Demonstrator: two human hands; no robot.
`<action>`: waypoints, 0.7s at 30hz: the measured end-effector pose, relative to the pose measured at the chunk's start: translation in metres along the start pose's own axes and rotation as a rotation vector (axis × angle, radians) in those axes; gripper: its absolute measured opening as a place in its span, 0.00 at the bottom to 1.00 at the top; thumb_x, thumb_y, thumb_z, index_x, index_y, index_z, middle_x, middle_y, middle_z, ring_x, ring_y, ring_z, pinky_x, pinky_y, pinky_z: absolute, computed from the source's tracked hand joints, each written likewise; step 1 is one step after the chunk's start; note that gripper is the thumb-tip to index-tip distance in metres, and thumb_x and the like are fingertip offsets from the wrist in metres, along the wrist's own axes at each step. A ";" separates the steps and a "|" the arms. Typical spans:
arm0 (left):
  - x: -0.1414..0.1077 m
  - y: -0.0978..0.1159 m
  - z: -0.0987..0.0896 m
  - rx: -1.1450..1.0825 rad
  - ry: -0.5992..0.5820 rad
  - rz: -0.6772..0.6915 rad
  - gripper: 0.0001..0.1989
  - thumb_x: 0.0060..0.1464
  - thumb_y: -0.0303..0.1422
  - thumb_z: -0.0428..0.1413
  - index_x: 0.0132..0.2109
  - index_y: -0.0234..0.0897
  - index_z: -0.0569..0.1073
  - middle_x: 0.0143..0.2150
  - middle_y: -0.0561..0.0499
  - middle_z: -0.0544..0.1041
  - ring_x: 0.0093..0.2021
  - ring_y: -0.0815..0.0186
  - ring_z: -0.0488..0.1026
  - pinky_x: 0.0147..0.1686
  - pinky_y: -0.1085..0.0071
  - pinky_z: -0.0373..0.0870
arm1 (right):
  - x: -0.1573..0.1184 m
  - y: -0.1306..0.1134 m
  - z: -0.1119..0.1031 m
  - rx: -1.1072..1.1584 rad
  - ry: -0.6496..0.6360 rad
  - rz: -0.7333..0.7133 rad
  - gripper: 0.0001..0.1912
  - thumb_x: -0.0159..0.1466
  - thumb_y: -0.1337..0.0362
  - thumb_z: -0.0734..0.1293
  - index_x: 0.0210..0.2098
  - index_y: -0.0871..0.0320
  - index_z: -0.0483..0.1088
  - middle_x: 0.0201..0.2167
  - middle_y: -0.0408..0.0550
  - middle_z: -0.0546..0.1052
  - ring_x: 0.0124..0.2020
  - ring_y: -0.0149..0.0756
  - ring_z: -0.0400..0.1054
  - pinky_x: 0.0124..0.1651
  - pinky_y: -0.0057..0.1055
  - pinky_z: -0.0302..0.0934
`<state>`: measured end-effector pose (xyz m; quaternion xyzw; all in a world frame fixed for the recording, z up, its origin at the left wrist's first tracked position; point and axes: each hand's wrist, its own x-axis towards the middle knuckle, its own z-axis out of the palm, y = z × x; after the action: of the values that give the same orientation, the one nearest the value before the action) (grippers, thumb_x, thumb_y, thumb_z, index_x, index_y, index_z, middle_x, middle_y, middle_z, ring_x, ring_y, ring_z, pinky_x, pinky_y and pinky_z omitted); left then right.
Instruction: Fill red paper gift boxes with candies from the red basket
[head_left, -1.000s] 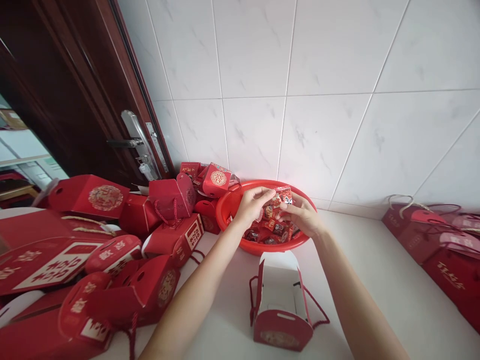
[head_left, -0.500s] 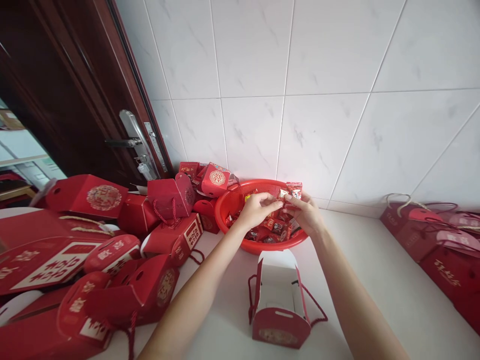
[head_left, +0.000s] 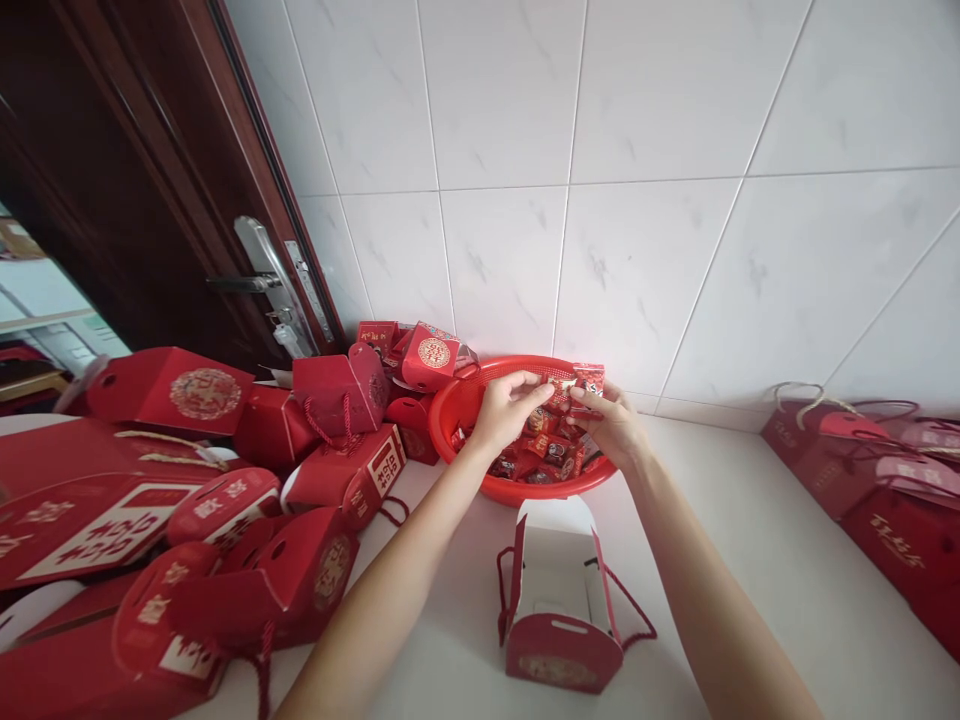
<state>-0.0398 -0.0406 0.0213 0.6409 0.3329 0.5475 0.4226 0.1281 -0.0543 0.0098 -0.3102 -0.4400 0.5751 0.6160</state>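
Observation:
Over a red plastic basket [head_left: 551,490], both hands are raised close together. My left hand [head_left: 508,410] is closed, pinching a small wrapped candy [head_left: 562,383] at its fingertips. Thumb and fingers of my right hand [head_left: 619,428] close on a red-and-white candy packet [head_left: 590,377] that stands up above them. Several loose wrapped candies [head_left: 551,450] in red, dark and orange wrappers lie in the basket below. In front of the basket stands an open red gift box [head_left: 564,660], with a white inside and a red cord handle on each side.
Red gift boxes [head_left: 202,390] are piled on the left, some with cords hanging off. More red bags or boxes [head_left: 885,500] stand at the right on the white tabletop [head_left: 690,480]. Behind are a tiled wall [head_left: 510,260] and a dark door with a metal handle [head_left: 262,280].
My left hand has shifted slightly up and its fingertips now pinch the small candy beside the right fingers. The right hand and the open box stay nearly where they were.

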 end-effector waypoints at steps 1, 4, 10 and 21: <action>0.000 0.000 0.000 0.005 -0.002 -0.002 0.13 0.47 0.42 0.65 0.32 0.36 0.77 0.32 0.50 0.79 0.37 0.61 0.76 0.42 0.66 0.71 | 0.000 0.000 0.000 0.000 -0.001 0.000 0.19 0.43 0.59 0.82 0.32 0.55 0.76 0.29 0.42 0.78 0.31 0.34 0.72 0.31 0.29 0.67; 0.000 -0.001 0.000 0.013 0.012 -0.012 0.13 0.47 0.42 0.65 0.32 0.36 0.77 0.32 0.50 0.79 0.37 0.61 0.76 0.41 0.66 0.71 | 0.000 0.001 0.000 -0.015 -0.028 -0.004 0.19 0.42 0.61 0.82 0.32 0.54 0.76 0.30 0.42 0.79 0.33 0.36 0.74 0.34 0.31 0.69; 0.000 -0.003 -0.001 0.034 0.030 -0.012 0.13 0.48 0.42 0.65 0.34 0.35 0.79 0.34 0.49 0.80 0.39 0.59 0.77 0.42 0.65 0.71 | 0.000 0.003 -0.001 0.009 -0.045 -0.004 0.17 0.43 0.64 0.80 0.33 0.54 0.77 0.32 0.44 0.80 0.37 0.39 0.75 0.38 0.32 0.72; 0.002 -0.007 -0.003 0.051 -0.019 -0.013 0.11 0.45 0.39 0.65 0.32 0.36 0.77 0.34 0.50 0.80 0.40 0.59 0.76 0.44 0.64 0.71 | 0.000 0.003 -0.001 -0.061 -0.064 0.031 0.20 0.44 0.60 0.82 0.35 0.55 0.77 0.33 0.43 0.80 0.31 0.34 0.74 0.32 0.29 0.70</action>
<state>-0.0416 -0.0351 0.0156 0.6543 0.3470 0.5300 0.4131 0.1275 -0.0532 0.0065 -0.3171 -0.4719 0.5804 0.5830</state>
